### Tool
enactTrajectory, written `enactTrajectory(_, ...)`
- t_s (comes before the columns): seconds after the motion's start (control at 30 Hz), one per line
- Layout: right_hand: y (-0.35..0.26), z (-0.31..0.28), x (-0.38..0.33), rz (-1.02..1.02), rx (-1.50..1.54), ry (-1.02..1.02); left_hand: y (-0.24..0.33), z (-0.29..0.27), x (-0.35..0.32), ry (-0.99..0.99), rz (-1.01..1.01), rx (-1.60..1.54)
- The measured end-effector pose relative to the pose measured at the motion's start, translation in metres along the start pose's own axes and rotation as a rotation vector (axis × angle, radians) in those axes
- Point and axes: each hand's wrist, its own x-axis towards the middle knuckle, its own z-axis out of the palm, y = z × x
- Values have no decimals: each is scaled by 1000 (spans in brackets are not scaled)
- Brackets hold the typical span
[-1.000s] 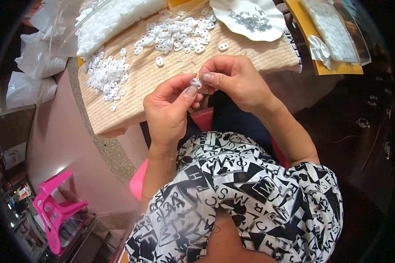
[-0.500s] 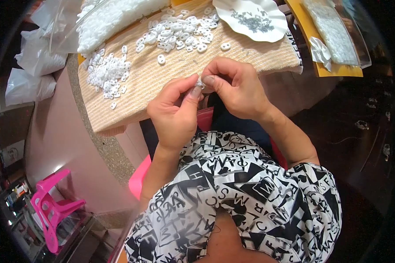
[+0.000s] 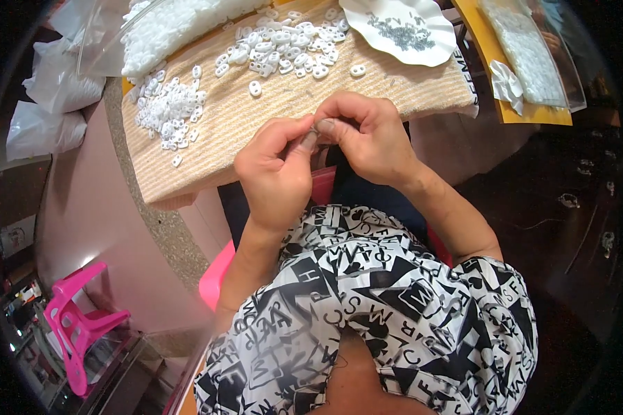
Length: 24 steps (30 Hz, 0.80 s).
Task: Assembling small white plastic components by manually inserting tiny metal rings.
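Observation:
Just off the near edge of the cloth-covered table, my left hand and my right hand meet fingertip to fingertip. Thumb and forefinger of the left are pinched on a small white plastic piece, now almost hidden by the fingers. The right thumb and forefinger pinch at the same spot; what they grip there is hidden. Beyond my hands lies a pile of larger white oval two-holed pieces. Smaller white two-holed pieces are heaped to the left. A wavy white plate carries small dark metal pins.
A striped beige cloth covers the table. At the back left is a clear bag of white pieces; another bag lies at the right with crumpled paper. White sacks stand far left, above a pink stool.
The white piece between my fingertips shows less than before, as the fingers have closed over it. Both hands stay in nearly the same place. The view has shifted slightly.

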Motion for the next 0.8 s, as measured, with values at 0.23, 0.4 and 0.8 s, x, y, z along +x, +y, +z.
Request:
enactTrajectory(0.23,2,-9,6,140,344,-74,-2,-1,2,70,-232,-256)
enactTrajectory(0.4,10,-11,10,170,370,-54,-7,-5,4,75,-250,-268)
enactTrajectory(0.8,4,6,33,-279,-468,70,-12,-72,38,382,-97,-556)
